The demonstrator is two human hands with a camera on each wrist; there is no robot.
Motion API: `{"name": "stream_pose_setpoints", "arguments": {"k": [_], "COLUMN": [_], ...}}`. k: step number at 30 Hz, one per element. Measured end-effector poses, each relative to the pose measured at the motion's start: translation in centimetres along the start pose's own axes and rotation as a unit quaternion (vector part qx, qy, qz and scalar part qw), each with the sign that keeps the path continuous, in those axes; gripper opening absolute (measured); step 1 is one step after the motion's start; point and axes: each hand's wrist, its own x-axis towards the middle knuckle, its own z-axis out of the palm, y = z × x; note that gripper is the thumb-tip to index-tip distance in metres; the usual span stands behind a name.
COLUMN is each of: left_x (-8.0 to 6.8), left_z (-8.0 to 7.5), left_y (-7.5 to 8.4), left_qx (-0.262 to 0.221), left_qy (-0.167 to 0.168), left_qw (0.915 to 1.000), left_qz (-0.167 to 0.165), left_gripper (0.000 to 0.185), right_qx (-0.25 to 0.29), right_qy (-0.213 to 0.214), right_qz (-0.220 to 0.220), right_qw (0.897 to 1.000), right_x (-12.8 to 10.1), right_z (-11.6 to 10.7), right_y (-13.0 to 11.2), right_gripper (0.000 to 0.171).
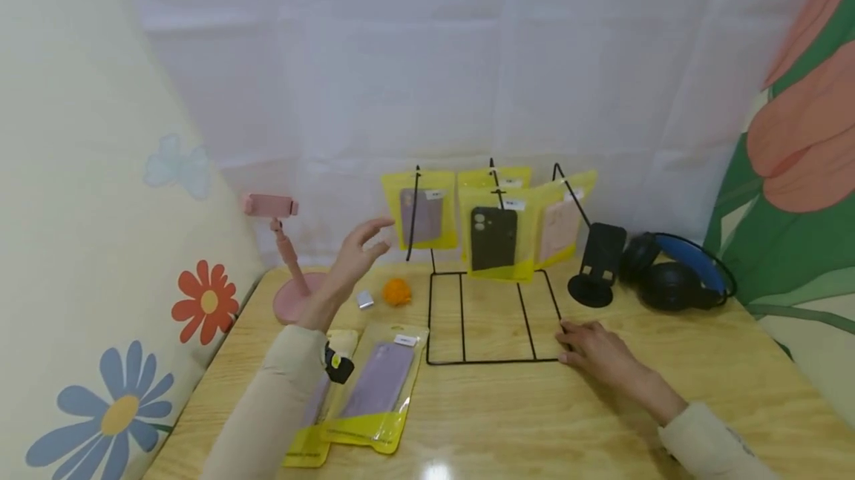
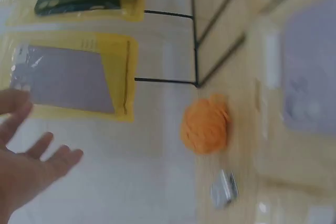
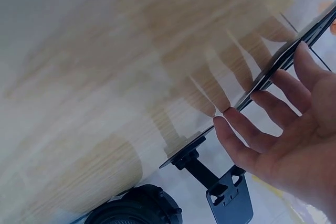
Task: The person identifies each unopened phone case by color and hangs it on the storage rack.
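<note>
In the head view my left hand [image 1: 361, 250] is raised beside a yellow-edged pouch with a purple phone case [image 1: 426, 217], hanging from the left hook. Its fingers are loosely bent with nothing between them; in the left wrist view the fingertips overlap the pouch's lower corner. A pouch with a black phone case [image 1: 494, 235] and another with a pink case [image 1: 559, 228] hang farther right, one more partly hidden behind. My right hand [image 1: 601, 354] lies low at the front right corner of the black wire rack [image 1: 494, 362], fingertips touching its base wire.
Two pouches with purple cases lie front left, one pouch [image 1: 377, 383] overlapping the other. An orange ball-like item [image 1: 397, 291], a small silver item [image 1: 364, 300] and a pink phone stand [image 1: 294, 291] are behind them. A black phone stand [image 1: 601, 257] and headphones [image 1: 671, 283] stand right.
</note>
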Motion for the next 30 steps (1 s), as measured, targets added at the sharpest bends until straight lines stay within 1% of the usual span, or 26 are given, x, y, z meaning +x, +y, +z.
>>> {"name": "stream_pose_setpoints", "arguments": {"k": [1,3,5,7,8,10,12,14,15,16,19,22,24,25,26,27,30], "left_x": [-0.9,-3.0,-5.5,-7.9,-9.1,-11.2,-13.0,-14.4,-15.0,-15.4,-16.3,-16.9,-17.1,-17.2,-17.2,-17.3,-17.4], "left_z": [-0.1,-0.3,-0.6,-0.9,-1.1,-1.6,-2.0,-2.5,-2.7,-2.9,-3.6,-4.3,-4.6,-4.7,-4.8,-4.9,-5.2], "left_y": [-0.5,-1.4,-2.3,-3.3,-3.7,-4.4,-5.0,-5.5,-5.7,-6.0,-6.6,-6.8,-6.7,-6.7,-6.6,-6.6,-6.8], "left_qx": [0.030,0.095,0.159,0.216,0.239,0.279,0.314,0.340,0.349,0.354,0.356,0.365,0.377,0.381,0.382,0.380,0.367], "left_qy": [0.006,0.013,0.012,0.016,0.015,0.001,-0.021,-0.046,-0.055,-0.062,-0.066,-0.054,-0.042,-0.035,-0.027,-0.019,0.000], "left_qw": [0.9995,0.9953,0.9869,0.9757,0.9703,0.9602,0.9474,0.9319,0.9239,0.9179,0.9039,0.8890,0.8805,0.8785,0.8783,0.8802,0.8917], "left_qz": [0.001,0.009,0.022,0.031,0.030,-0.003,-0.058,-0.118,-0.147,-0.168,-0.227,-0.271,-0.284,-0.286,-0.285,-0.284,-0.265], "left_gripper": [0.041,0.037,0.035,0.035,0.038,0.044,0.052,0.062,0.066,0.070,0.082,0.091,0.091,0.090,0.089,0.087,0.083], "right_qx": [0.000,0.000,0.002,0.004,0.004,0.004,0.003,0.002,0.002,0.001,0.000,0.003,0.003,0.003,0.003,0.003,-0.001], "right_qy": [-0.001,-0.005,-0.012,-0.017,-0.018,-0.016,-0.011,-0.005,-0.003,-0.001,-0.002,-0.007,-0.009,-0.010,-0.010,-0.010,-0.008], "right_qz": [0.000,0.001,0.003,0.004,0.004,0.003,0.003,0.000,-0.001,-0.002,-0.004,0.001,0.004,0.006,0.006,0.007,0.004], "right_qw": [1.000,1.000,1.000,1.000,1.000,1.000,1.000,1.000,1.000,1.000,1.000,1.000,1.000,1.000,1.000,1.000,1.000], "right_x": [0.0,0.1,0.1,0.0,0.0,-0.1,-0.1,-0.1,-0.1,-0.1,-0.1,-0.1,-0.1,-0.1,-0.1,-0.1,-0.1], "right_z": [-0.1,-0.1,-0.2,-0.1,-0.1,-0.1,-0.1,-0.1,-0.1,-0.1,-0.1,0.0,0.0,0.1,0.1,0.1,0.1], "right_y": [-0.1,-0.2,-0.4,-0.5,-0.5,-0.5,-0.4,-0.3,-0.3,-0.2,-0.2,-0.2,-0.2,-0.2,-0.1,-0.2,-0.1], "right_gripper": [0.039,0.039,0.040,0.040,0.040,0.040,0.040,0.040,0.040,0.040,0.040,0.041,0.041,0.042,0.042,0.042,0.042]}}
